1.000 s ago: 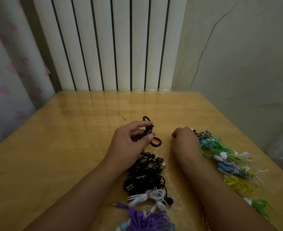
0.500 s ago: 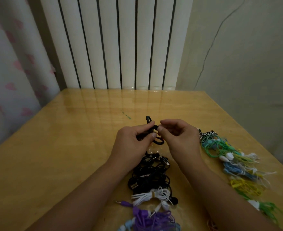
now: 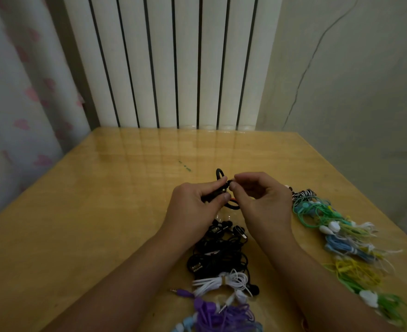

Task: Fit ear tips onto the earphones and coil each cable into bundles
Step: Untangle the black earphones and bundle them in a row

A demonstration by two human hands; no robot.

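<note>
From the head camera I see my left hand [image 3: 193, 207] gripping a thin black earphone with a looped cable [image 3: 218, 188], held just above the glossy wooden table [image 3: 101, 212]. Its long axis runs from my left palm up and rightward, so the bud end points straight at my right hand [image 3: 262, 200], whose thumb and forefinger are pinched together right at that tip — around what I judge is a small ear tip, too tiny to confirm. The next push should run leftward along that axis. Behind my wrists lies a tangled black earphone pile [image 3: 219, 250]; outside my right forearm, coloured bundles [image 3: 336, 233].
</note>
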